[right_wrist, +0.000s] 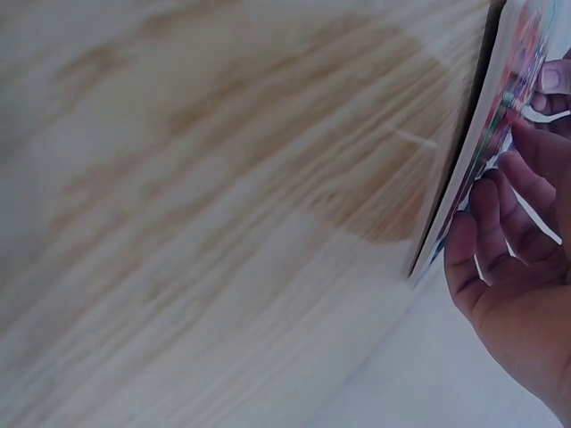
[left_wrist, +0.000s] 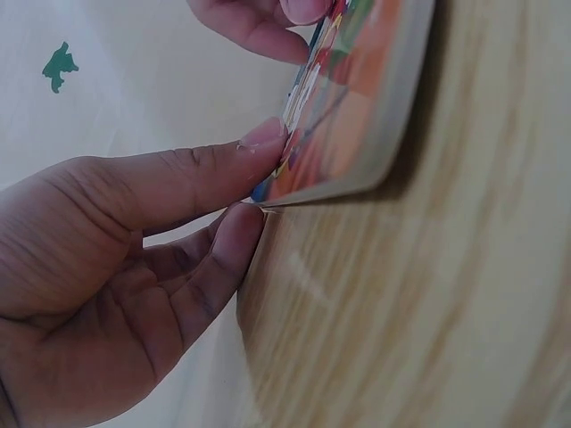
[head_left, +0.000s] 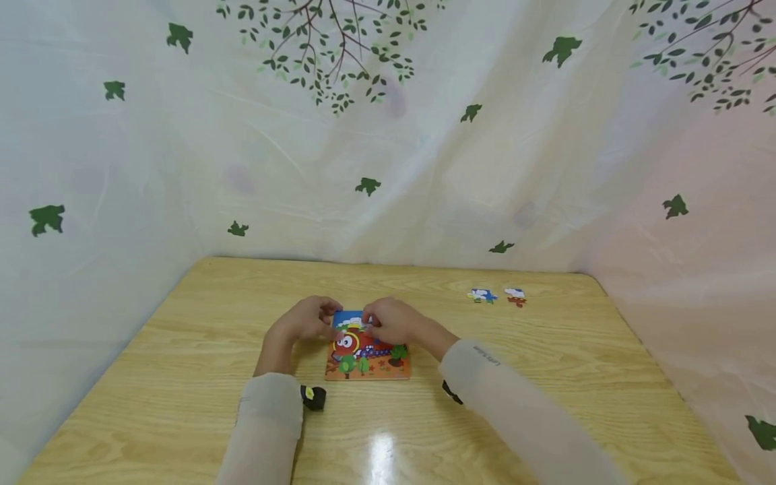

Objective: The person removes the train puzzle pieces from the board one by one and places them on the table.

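Observation:
A square jigsaw puzzle [head_left: 371, 369] lies flat on the table in the head view, its picture showing a red cartoon figure with a big eye, green plants and orange ground. My left hand [head_left: 308, 319] holds the puzzle's upper left edge, thumb [left_wrist: 205, 176] on top and fingers against the side. Over the upper right part my right hand [head_left: 394, 322] has its fingers bent down, pinching what looks like a small puzzle piece at the picture's surface; the fingers mostly hide it. In the right wrist view, several curled fingers [right_wrist: 486, 214] sit close along the puzzle.
Two loose puzzle pieces lie at the table's back right: one blue and white [head_left: 483, 295], the other white and red [head_left: 516, 297]. The wooden table [head_left: 200, 377] meets a pale curtain [head_left: 291, 168] with leaf prints behind and at both sides.

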A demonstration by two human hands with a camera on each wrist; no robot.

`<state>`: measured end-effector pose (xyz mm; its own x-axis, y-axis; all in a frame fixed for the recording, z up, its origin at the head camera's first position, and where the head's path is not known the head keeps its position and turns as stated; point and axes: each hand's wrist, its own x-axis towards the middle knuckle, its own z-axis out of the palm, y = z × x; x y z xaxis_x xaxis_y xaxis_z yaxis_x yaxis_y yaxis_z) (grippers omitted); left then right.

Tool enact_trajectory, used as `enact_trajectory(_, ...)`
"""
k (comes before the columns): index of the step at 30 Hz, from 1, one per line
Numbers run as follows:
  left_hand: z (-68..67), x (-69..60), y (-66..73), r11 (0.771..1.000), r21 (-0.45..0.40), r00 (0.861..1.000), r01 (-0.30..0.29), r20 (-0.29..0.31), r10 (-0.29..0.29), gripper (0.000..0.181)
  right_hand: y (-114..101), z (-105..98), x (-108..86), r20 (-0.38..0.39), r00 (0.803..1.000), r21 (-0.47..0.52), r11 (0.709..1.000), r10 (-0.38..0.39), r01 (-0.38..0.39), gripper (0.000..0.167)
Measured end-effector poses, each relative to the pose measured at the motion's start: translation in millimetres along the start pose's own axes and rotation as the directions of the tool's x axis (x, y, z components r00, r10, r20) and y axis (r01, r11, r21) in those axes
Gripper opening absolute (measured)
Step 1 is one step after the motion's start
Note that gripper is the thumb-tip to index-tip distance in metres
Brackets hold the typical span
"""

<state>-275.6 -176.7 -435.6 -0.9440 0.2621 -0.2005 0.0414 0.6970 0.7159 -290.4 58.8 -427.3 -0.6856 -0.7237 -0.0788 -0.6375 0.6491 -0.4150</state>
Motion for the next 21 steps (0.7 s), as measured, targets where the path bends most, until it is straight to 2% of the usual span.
enact_trajectory(5, -0.3, -0.6, 0.9, 1.0, 0.003, 1.0, -0.004, 0.003, 0.004, 0.053, -3, 2, 3.3, 0.015, 1.0, -0.008, 1.0, 0.01, -0.01, 0.027)
enact_trajectory(11, -1.1, 0.9, -0.6, 1.0, 0.007, 1.0, -0.01, 0.012, 0.01, 0.052, -5, 1, 7.2, 0.042, 0.997, 0.044, 0.997, 0.063, -0.065, 0.038)
enact_trajectory(21, -3.1, 3.2, -2.0, 1.0, 0.014, 1.0, -0.018, 0.017, 0.018, 0.052, -7, -3, 15.5, 0.07, 0.987, 0.161, 0.975, 0.145, -0.155, 0.034)
